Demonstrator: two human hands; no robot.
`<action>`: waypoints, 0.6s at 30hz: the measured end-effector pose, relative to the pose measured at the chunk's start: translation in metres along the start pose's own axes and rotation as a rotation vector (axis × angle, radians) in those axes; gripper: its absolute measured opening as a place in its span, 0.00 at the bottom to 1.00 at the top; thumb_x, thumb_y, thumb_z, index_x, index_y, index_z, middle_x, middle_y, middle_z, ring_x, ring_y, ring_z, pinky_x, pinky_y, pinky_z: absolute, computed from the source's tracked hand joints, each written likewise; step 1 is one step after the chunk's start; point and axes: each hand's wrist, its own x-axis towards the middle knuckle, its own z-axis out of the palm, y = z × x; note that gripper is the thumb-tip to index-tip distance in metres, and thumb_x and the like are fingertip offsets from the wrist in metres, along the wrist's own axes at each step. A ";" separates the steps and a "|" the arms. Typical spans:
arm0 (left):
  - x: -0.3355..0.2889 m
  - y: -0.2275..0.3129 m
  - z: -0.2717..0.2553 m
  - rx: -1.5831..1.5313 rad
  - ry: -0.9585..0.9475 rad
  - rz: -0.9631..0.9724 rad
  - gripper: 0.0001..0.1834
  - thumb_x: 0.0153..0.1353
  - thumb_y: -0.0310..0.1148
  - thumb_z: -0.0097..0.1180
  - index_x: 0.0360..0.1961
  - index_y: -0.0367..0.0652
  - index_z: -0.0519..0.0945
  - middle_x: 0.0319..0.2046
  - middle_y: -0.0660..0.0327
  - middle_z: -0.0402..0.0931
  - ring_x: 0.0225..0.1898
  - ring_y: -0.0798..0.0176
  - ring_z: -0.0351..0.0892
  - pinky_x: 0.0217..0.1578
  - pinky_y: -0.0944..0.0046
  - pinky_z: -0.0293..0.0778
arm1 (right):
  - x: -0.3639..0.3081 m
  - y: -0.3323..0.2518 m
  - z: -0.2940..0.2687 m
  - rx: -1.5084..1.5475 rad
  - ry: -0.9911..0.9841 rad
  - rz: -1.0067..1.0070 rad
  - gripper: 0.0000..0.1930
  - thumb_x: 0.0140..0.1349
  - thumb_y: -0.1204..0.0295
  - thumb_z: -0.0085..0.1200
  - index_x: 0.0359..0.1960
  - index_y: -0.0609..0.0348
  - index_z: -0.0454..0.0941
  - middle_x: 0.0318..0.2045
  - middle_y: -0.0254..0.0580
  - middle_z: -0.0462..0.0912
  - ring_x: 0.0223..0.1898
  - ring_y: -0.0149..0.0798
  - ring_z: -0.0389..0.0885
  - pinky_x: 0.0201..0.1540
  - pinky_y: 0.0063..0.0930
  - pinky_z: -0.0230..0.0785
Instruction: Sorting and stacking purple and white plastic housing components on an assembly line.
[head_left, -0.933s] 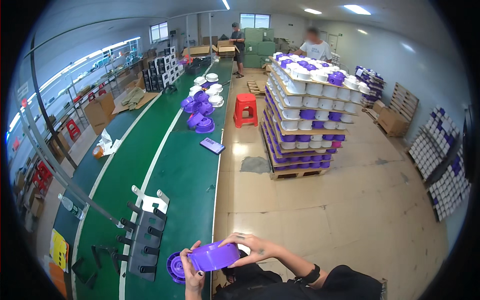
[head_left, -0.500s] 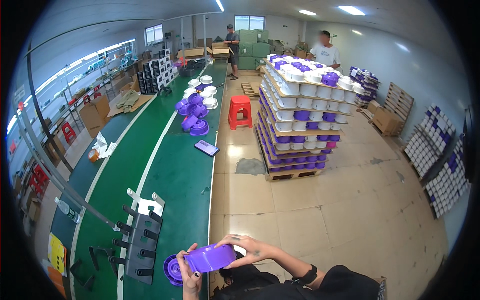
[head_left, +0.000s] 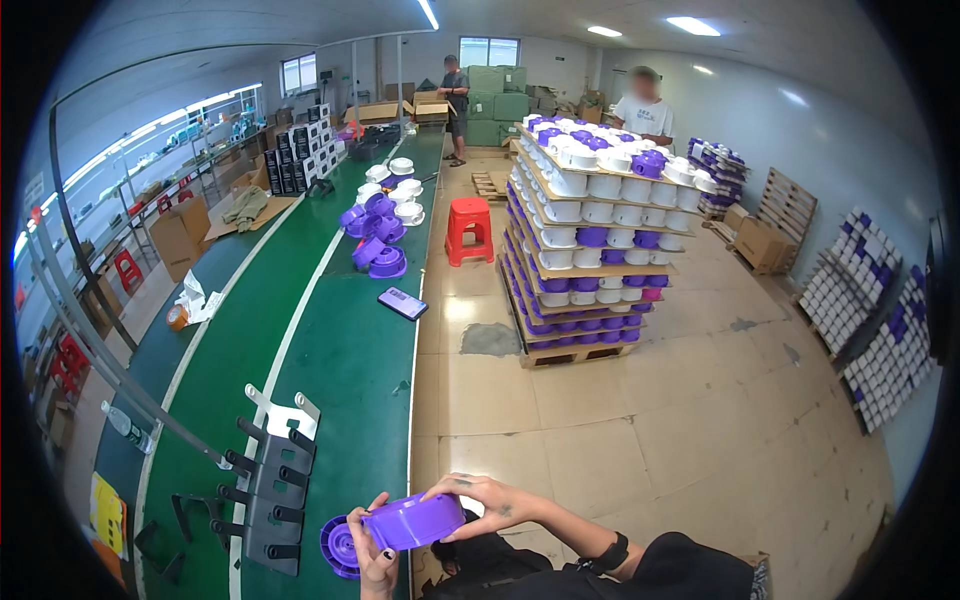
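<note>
A purple plastic round housing (head_left: 416, 521), shaped like a shallow cup with a smooth outer wall, is held tilted at the table's near right edge. My left hand (head_left: 374, 556) grips its left end, with the thumb and fingers around the rim. Closed over the top and right end is my right hand (head_left: 489, 503). Just behind my left hand, a second purple round part (head_left: 340, 546) with a ringed face lies on the green table, partly covered by my fingers. To its left stand several dark grey brackets (head_left: 272, 500) in a row, with a white bracket (head_left: 284, 412) at their far end.
Along the green table (head_left: 345, 350) lie a phone (head_left: 402, 303), a group of purple housings (head_left: 378, 230) and white ones (head_left: 408, 212). A tall pallet stack (head_left: 590, 240) of housings and a red stool (head_left: 469, 231) stand on the floor to the right. A person (head_left: 645, 108) stands behind the stack.
The whole view has shifted slightly, so the scene sits a little further left. Both hands keep their hold on the purple housing, with hardly any change in its tilt.
</note>
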 end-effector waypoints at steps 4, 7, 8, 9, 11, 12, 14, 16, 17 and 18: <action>0.001 -0.001 -0.002 -0.010 -0.002 -0.002 0.41 0.33 0.36 0.67 0.50 0.54 0.56 0.55 0.49 0.57 0.54 0.51 0.62 0.57 0.52 0.58 | 0.001 0.001 0.000 -0.001 0.004 -0.005 0.28 0.44 0.66 0.64 0.48 0.59 0.69 0.40 0.44 0.75 0.43 0.42 0.72 0.47 0.32 0.64; 0.001 -0.001 -0.004 0.012 -0.005 0.005 0.41 0.33 0.36 0.66 0.50 0.54 0.56 0.54 0.49 0.57 0.54 0.51 0.63 0.57 0.52 0.58 | 0.001 0.001 0.000 0.006 -0.005 0.008 0.28 0.44 0.66 0.64 0.48 0.59 0.69 0.40 0.44 0.75 0.43 0.42 0.72 0.47 0.32 0.64; 0.001 -0.001 -0.003 0.009 -0.005 0.003 0.41 0.33 0.36 0.66 0.50 0.54 0.56 0.54 0.50 0.57 0.54 0.50 0.62 0.57 0.52 0.58 | 0.001 0.001 0.000 0.007 -0.005 0.009 0.28 0.44 0.66 0.64 0.48 0.59 0.69 0.40 0.44 0.75 0.43 0.42 0.72 0.47 0.32 0.64; 0.001 0.000 -0.002 0.007 -0.004 0.001 0.41 0.33 0.36 0.66 0.50 0.54 0.56 0.54 0.50 0.57 0.55 0.50 0.62 0.57 0.52 0.58 | 0.001 0.001 0.000 0.004 -0.004 0.006 0.28 0.44 0.65 0.64 0.48 0.59 0.69 0.40 0.44 0.75 0.44 0.42 0.72 0.47 0.32 0.64; 0.002 0.000 -0.003 0.006 -0.006 0.003 0.41 0.33 0.36 0.67 0.50 0.54 0.56 0.54 0.50 0.57 0.55 0.50 0.62 0.57 0.52 0.58 | 0.002 0.001 0.000 0.001 -0.004 0.004 0.28 0.44 0.65 0.64 0.48 0.59 0.69 0.41 0.44 0.75 0.44 0.42 0.72 0.47 0.32 0.64; 0.002 0.000 -0.003 0.005 -0.008 0.005 0.41 0.33 0.36 0.67 0.50 0.54 0.56 0.54 0.50 0.57 0.55 0.50 0.62 0.57 0.52 0.58 | 0.002 0.001 0.000 0.005 -0.007 0.005 0.28 0.44 0.65 0.64 0.48 0.59 0.69 0.41 0.44 0.75 0.44 0.42 0.72 0.47 0.32 0.64; 0.002 0.000 -0.004 0.003 -0.011 0.003 0.41 0.33 0.36 0.67 0.50 0.54 0.56 0.55 0.50 0.56 0.55 0.50 0.62 0.57 0.52 0.58 | 0.002 0.002 0.001 0.008 -0.010 0.008 0.28 0.44 0.65 0.64 0.48 0.59 0.69 0.41 0.44 0.74 0.44 0.42 0.72 0.47 0.32 0.64; 0.002 -0.001 -0.005 0.002 -0.012 0.001 0.41 0.33 0.36 0.67 0.50 0.54 0.56 0.55 0.50 0.56 0.55 0.50 0.62 0.57 0.51 0.58 | 0.002 0.003 0.001 0.006 -0.005 -0.009 0.28 0.44 0.65 0.64 0.48 0.59 0.69 0.41 0.44 0.74 0.44 0.43 0.72 0.47 0.33 0.64; 0.002 -0.002 -0.007 0.011 -0.015 0.006 0.42 0.33 0.36 0.67 0.50 0.54 0.56 0.55 0.50 0.56 0.55 0.50 0.62 0.57 0.51 0.58 | 0.003 0.003 0.001 0.007 -0.006 -0.009 0.28 0.44 0.65 0.64 0.48 0.59 0.69 0.41 0.44 0.74 0.44 0.43 0.72 0.47 0.33 0.64; 0.002 -0.003 -0.008 0.021 -0.018 0.011 0.42 0.33 0.36 0.68 0.50 0.54 0.56 0.55 0.50 0.56 0.55 0.50 0.62 0.57 0.51 0.58 | 0.003 0.004 0.002 0.005 -0.009 -0.007 0.28 0.44 0.65 0.64 0.48 0.58 0.69 0.41 0.44 0.74 0.44 0.43 0.72 0.48 0.33 0.64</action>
